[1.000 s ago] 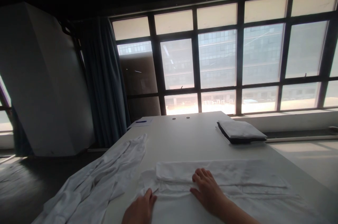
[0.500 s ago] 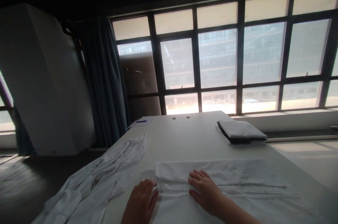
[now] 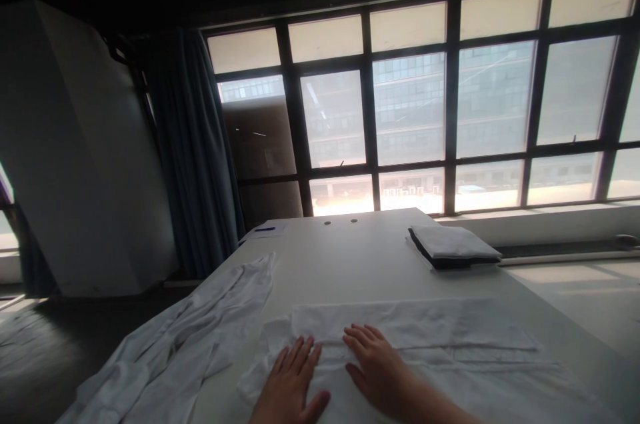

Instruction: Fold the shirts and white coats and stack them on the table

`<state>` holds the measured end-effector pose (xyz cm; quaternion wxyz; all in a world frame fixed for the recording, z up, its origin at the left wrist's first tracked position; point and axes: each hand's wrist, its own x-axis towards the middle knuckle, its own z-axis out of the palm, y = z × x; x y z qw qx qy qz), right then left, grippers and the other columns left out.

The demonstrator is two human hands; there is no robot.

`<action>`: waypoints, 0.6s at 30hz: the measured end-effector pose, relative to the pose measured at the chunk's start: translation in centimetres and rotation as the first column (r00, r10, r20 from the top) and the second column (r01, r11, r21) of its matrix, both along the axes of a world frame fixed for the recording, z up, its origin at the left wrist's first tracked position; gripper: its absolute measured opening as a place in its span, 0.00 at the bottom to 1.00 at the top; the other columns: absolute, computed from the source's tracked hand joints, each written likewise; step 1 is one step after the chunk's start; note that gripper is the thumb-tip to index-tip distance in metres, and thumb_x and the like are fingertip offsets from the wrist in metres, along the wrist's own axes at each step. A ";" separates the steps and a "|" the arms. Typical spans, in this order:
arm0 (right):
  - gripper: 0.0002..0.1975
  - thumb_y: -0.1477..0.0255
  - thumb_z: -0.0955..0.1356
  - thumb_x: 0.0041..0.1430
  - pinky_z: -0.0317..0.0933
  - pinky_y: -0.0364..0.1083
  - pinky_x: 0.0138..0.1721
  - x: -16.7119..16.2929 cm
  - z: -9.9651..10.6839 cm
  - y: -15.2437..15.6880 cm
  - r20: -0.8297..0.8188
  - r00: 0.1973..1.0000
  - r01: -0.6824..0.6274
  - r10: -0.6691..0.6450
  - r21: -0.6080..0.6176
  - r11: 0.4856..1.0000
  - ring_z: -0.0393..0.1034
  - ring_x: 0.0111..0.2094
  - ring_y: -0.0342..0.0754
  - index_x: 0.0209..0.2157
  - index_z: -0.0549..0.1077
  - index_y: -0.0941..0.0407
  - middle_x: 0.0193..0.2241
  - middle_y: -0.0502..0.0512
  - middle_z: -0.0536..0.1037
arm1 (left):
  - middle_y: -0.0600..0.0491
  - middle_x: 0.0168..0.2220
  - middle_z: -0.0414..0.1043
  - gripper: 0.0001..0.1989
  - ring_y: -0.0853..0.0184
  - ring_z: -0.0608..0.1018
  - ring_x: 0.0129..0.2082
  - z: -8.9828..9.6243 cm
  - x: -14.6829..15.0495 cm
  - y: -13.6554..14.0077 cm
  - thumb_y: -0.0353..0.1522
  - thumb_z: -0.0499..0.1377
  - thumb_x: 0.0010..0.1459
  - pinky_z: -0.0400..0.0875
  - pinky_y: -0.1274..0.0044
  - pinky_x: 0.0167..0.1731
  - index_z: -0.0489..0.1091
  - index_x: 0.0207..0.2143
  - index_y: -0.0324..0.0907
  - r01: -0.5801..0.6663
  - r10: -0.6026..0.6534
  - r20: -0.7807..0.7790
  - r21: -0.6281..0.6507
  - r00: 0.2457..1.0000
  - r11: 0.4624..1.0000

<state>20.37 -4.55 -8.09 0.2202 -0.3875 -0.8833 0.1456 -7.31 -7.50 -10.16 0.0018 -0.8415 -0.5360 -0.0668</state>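
Observation:
A white garment (image 3: 430, 324), which looks like a shirt, lies spread over the near part of the table, with a long folded edge running across it. My left hand (image 3: 295, 377) rests flat on its left end, fingers stretched out and thumb apart. To the right of it, my right hand (image 3: 375, 364) also lies on the cloth with its fingers extended, near the folded edge. Neither hand grips anything. The lower part of the garment runs out of view at the bottom.
Another crumpled white garment (image 3: 185, 337) lies along the left edge of the white table (image 3: 340, 257). A folded stack of white and black cloth (image 3: 453, 244) sits at the right edge. Farther back are a paper with a blue pen (image 3: 265, 229). Windows and a curtain (image 3: 195, 157) stand behind.
My left hand has gone from curled at the garment's left edge to flat on top of it, moving slightly right. My right hand has slid a little left. More cloth shows at the left end.

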 end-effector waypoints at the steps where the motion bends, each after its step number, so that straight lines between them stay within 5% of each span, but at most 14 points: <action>1: 0.28 0.64 0.63 0.66 0.41 0.54 0.69 -0.2 0.1 -0.2 -0.007 1.000 -0.001 0.001 -0.006 1.000 0.53 0.68 0.55 0.66 0.62 0.53 0.67 0.57 0.62 | 0.56 0.71 0.48 0.36 0.51 0.56 0.70 0.1 0.2 -0.1 0.57 0.48 0.65 0.53 0.56 0.67 0.48 0.70 0.57 -0.016 0.016 0.008 -0.011 1.000 1.000; 7: 0.27 0.65 0.58 0.69 0.38 0.57 0.70 -0.5 -0.1 0.0 0.079 0.997 -0.011 0.020 -0.104 0.994 0.50 0.69 0.56 0.67 0.61 0.53 0.68 0.56 0.60 | 0.52 0.70 0.52 0.38 0.53 0.56 0.70 0.7 0.1 0.1 0.57 0.45 0.65 0.49 0.59 0.68 0.54 0.70 0.47 -0.220 0.220 0.031 -0.016 0.975 0.975; 12: 0.27 0.69 0.57 0.69 0.36 0.57 0.70 -0.4 -0.2 0.2 0.087 0.996 -0.023 0.035 -0.126 0.992 0.48 0.70 0.54 0.67 0.60 0.54 0.69 0.55 0.59 | 0.48 0.72 0.48 0.44 0.49 0.51 0.71 1.0 -1.4 0.6 0.61 0.48 0.60 0.42 0.53 0.67 0.53 0.70 0.46 -0.416 0.417 0.010 -0.054 0.909 0.908; 18: 0.27 0.68 0.58 0.68 0.37 0.57 0.70 -0.3 -0.1 0.2 0.076 0.997 -0.014 0.025 -0.139 0.990 0.49 0.70 0.54 0.67 0.60 0.52 0.69 0.54 0.59 | 0.38 0.71 0.47 0.51 0.45 0.52 0.71 0.8 -2.4 0.6 0.63 0.52 0.54 0.45 0.56 0.66 0.54 0.69 0.39 -0.540 0.541 0.025 -0.028 0.841 0.841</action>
